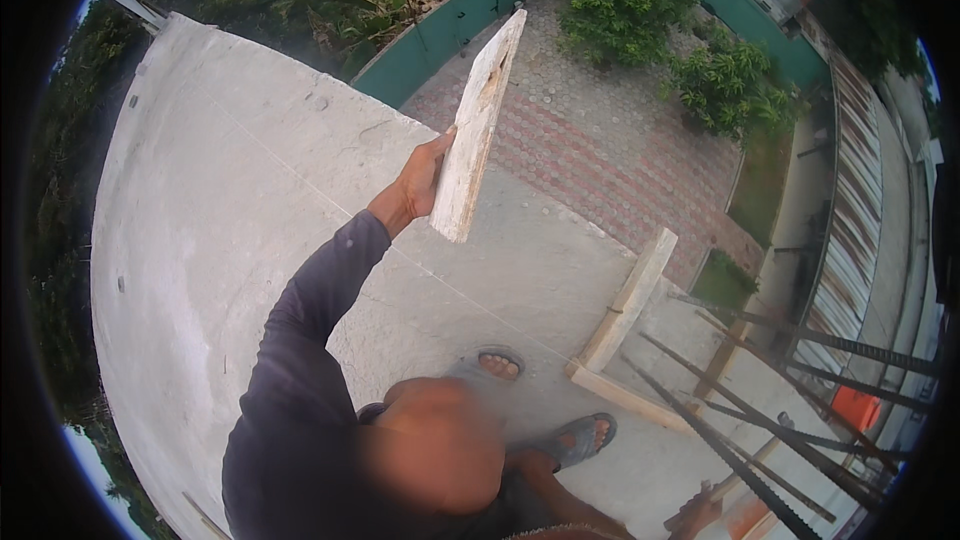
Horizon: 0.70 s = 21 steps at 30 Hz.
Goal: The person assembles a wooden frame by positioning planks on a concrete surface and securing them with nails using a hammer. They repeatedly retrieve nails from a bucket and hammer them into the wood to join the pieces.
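My left hand [416, 183] is stretched out in front of me, its fingers closed round the lower part of a short, pale, weathered wooden board [482, 115]. The board tilts upward, held clear of the concrete slab [230, 200] near its far edge. At the lower right, partly hidden behind steel bars, my right hand [698, 514] is closed on what looks like a hammer [750, 467], with a wooden handle and a small grey head. A corner of wooden formwork [628, 305] lies between the hands, on the slab.
Several ribbed steel bars [765, 400] jut in from the right. A thin string [320, 190] runs across the slab to the formwork. My sandalled feet [580, 440] stand near it. Beyond the slab's edge, a paved yard [570, 135] lies lower down, with a green wall [450, 35] and trees.
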Motion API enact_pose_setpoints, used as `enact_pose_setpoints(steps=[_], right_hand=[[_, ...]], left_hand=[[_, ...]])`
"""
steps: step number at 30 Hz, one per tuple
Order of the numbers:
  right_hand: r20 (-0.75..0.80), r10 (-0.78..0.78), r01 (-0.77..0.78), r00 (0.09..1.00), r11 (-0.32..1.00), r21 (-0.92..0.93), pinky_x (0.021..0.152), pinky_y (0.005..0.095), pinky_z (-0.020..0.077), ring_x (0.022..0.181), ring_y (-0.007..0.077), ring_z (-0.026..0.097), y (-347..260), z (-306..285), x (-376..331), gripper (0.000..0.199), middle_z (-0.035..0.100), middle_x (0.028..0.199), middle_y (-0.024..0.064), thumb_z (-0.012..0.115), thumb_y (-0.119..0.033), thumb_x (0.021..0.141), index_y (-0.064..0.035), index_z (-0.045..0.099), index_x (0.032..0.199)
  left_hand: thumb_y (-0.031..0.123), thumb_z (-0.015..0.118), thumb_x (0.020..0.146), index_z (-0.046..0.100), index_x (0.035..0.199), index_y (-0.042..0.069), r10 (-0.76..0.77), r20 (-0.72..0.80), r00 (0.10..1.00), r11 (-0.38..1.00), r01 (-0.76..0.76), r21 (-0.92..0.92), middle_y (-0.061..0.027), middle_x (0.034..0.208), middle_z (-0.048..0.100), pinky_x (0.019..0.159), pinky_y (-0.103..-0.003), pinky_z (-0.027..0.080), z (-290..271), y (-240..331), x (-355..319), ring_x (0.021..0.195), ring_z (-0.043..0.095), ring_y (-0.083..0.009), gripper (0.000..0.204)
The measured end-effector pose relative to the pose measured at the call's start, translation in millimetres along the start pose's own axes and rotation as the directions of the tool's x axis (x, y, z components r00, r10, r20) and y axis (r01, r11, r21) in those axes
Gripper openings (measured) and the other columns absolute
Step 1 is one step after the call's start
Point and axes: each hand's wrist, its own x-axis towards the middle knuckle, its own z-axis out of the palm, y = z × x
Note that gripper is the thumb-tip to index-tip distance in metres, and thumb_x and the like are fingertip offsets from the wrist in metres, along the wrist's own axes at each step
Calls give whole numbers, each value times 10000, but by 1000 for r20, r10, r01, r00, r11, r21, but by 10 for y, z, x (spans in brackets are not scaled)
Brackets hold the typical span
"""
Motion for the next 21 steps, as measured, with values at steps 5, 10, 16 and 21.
enact_pose_setpoints(steps=[5, 10, 16, 21], right_hand=[[-20, 235, -236, 972, 971, -28, 437, 343, 452, 505, 145, 542, 1041, 481, -1046, 215, 532, 633, 19, 759, -167, 939, 15, 646, 960], [840, 310, 695, 446, 471, -543, 710, 443, 528, 879, 230, 652, 1700, 2153, -1800, 233, 662, 994, 64, 663, -309, 985, -124, 732, 1109], [916, 387, 955, 105, 219, -202, 926, 527, 589, 1164, 299, 748, 1315, 2614, -2339, 375, 776, 1258, 91, 591, -471, 1015, -249, 808, 1225], [812, 521, 927, 263, 97, -363, 932, 523, 585, 1188, 299, 737, 877, 2689, -2487, 422, 777, 1250, 66, 616, -535, 991, -267, 802, 1260]], left_hand=[[498, 489, 1120, 579, 1348, -5, 45, 416, 908, 965, 68, -253, -24, 928, 574, 688, -254, 488, -475, -235, -563, 754, 561, -109, 559], [475, 539, 1094, 543, 1424, 3, 117, 567, 816, 947, 81, -311, -52, 1004, 542, 661, -263, 439, -721, -382, -1078, 787, 486, -114, 576], [541, 558, 1080, 527, 1377, -32, 88, 417, 904, 955, 42, -293, 1, 847, 520, 605, -227, 412, -444, -609, -1449, 659, 492, -92, 646], [478, 555, 1099, 558, 1349, -11, -37, 480, 876, 964, 158, -216, -20, 830, 551, 551, -228, 397, -454, -853, -1344, 622, 455, -84, 549]])
